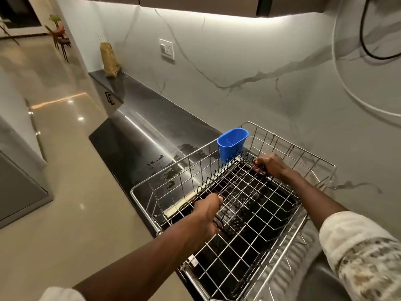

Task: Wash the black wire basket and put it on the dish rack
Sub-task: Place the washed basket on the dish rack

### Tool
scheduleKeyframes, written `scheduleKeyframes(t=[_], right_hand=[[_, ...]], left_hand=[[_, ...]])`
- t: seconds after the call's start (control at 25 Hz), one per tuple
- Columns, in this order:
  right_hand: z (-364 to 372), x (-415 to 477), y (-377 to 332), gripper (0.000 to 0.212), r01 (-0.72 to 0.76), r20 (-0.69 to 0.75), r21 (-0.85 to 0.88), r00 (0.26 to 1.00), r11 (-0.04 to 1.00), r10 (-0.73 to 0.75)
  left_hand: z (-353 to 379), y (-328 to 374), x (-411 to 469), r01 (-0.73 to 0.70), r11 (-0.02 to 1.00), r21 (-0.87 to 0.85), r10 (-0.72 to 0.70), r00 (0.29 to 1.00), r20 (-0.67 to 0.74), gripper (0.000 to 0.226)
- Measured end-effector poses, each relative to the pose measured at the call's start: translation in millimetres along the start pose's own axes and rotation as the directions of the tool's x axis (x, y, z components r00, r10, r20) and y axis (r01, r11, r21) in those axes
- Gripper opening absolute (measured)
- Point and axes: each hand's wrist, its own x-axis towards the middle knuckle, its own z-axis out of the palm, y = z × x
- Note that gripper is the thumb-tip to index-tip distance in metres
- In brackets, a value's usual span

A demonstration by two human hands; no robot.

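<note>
I'm holding the basket low inside the rack at the desk's near end, left hand and right hand each gripping an end wire. I'm aiming to set it flat and level, clear of the cup.

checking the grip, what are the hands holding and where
Both grip the black wire basket: left hand on its near rim, right hand on its far rim.

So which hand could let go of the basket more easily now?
Probably the left hand: it grips the black wire basket's near edge, close to the dish rack's near wall, free to pull back. The right hand reaches deeper in, near the blue cup.
</note>
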Motion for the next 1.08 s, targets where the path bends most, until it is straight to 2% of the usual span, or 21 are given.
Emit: scheduleKeyframes(t=[0.12, 0.24, 0.32, 0.52, 0.72, 0.96, 1.08], right_hand=[[3.7, 8.3, 10.0, 0.036, -0.017, 0.043, -0.138, 0.999, 0.99, 0.023], [7.3, 16.1, 25.6, 0.039, -0.059, 0.095, -0.204, 0.992, 0.977, 0.08], [8.7, 18.6, 32.4, 0.039, -0.07, 0.138, -0.264, 0.984, 0.962, 0.11], [11.8, 10.9, 30.7, 0.024, -0.086, 0.162, -0.239, 0.979, 0.967, 0.127], [12.2, 9.6, 30.1, 0.03, -0.035, 0.168, -0.275, 0.982, 0.961, 0.084], [9.9, 8.1, 31.1, 0.031, -0.016, 0.185, -0.368, 0.979, 0.93, 0.09], [8.4, -1.8, 23.1, 0.032, 0.016, 0.213, -0.441, 0.973, 0.897, 0.087]], left_hand=[[3.2, -5.9, 11.2, 0.049, 0.998, 0.046, -0.05, 0.998, 0.022, 0.011], [2.5, -13.5, 32.3, 0.047, 0.99, 0.133, -0.045, 0.999, -0.017, 0.042], [3.3, -14.5, 38.7, 0.05, 0.988, 0.148, -0.047, 0.999, -0.021, 0.049], [3.7, -15.7, 48.5, 0.041, 0.985, 0.165, -0.039, 0.999, -0.012, 0.043], [3.7, -13.0, 47.9, 0.026, 0.976, 0.216, -0.015, 0.998, -0.055, 0.042], [5.4, -18.6, 46.0, 0.034, 0.975, 0.22, -0.026, 0.999, -0.038, 0.048], [4.2, -22.5, 46.3, -0.022, 0.961, 0.274, 0.048, 0.995, -0.09, 0.035]])
